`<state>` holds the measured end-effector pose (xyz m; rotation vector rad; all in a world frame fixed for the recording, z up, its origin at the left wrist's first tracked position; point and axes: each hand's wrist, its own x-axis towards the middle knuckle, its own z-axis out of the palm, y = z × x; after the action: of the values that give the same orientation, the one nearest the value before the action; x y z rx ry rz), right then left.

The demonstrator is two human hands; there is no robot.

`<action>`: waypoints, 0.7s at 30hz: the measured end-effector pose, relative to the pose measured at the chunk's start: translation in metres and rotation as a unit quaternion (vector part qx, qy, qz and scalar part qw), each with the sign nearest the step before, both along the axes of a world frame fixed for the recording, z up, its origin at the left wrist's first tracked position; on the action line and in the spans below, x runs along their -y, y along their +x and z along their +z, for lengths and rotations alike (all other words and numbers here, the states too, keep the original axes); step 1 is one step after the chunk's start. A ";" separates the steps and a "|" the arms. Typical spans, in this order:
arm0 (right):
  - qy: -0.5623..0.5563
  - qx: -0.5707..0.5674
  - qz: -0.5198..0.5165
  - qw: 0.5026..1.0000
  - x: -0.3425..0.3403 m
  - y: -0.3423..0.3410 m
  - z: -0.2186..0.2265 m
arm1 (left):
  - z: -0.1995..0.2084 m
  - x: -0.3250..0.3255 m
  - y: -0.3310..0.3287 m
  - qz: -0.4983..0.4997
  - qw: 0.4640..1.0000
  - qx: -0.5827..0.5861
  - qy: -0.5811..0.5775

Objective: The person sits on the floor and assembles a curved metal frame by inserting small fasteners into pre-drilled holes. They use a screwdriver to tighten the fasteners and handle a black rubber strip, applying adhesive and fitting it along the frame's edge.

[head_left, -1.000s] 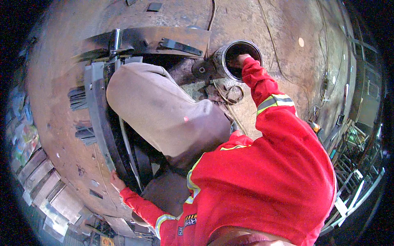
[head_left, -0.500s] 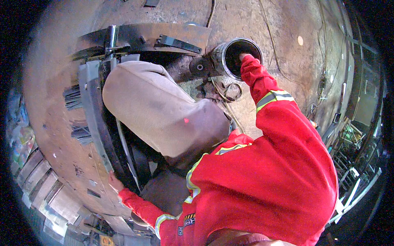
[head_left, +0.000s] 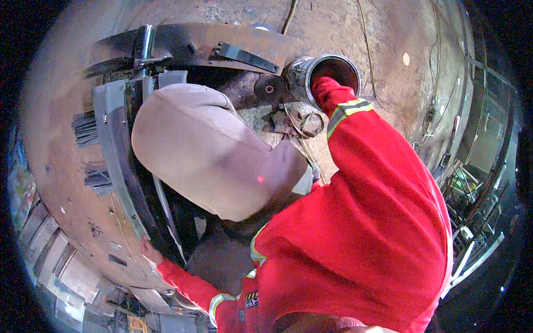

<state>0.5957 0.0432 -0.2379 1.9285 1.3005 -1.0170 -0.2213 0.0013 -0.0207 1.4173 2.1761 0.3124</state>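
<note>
My right hand is down inside a round metal bucket [head_left: 332,58] at the upper right. The bucket's wall hides the fingers, and only the red sleeve [head_left: 333,91] shows at its mouth. At the lower left my left hand [head_left: 150,251] grips the near end of a long, dark metal frame [head_left: 127,172], fingers bent at its edge. My bent leg in grey trousers [head_left: 194,150] lies between the two hands, beside the frame. A curved, rusty steel plate [head_left: 183,47] stands across the frame's far end, with a small dark metal strip [head_left: 247,57] on it.
A dark round disc [head_left: 268,89] with a central hole lies left of the bucket. Near it are a ring-shaped piece [head_left: 313,125] and a cable. Bundles of thin rods [head_left: 85,129] lie left of the frame. Metal scrap [head_left: 472,238] is piled far right.
My right hand has gone deeper into the bucket, and its wrist has sunk from sight. The view has shifted slightly; my left hand stays at the frame's end.
</note>
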 end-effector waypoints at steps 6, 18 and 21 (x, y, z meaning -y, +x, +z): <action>0.006 -0.015 -0.015 1.000 -0.001 -0.006 -0.006 | 0.003 0.009 -0.003 0.041 0.999 -0.016 0.004; 0.032 -0.026 -0.055 0.998 0.007 -0.007 -0.008 | -0.005 0.001 -0.020 0.010 1.000 -0.010 -0.021; 0.037 -0.028 -0.055 0.997 0.005 -0.007 -0.008 | 0.002 0.006 -0.015 -0.007 0.999 -0.039 -0.008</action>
<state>0.5890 0.0387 -0.2455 2.0597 1.2923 -1.0987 -0.2364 -0.0046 -0.0186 1.4564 2.2244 0.2378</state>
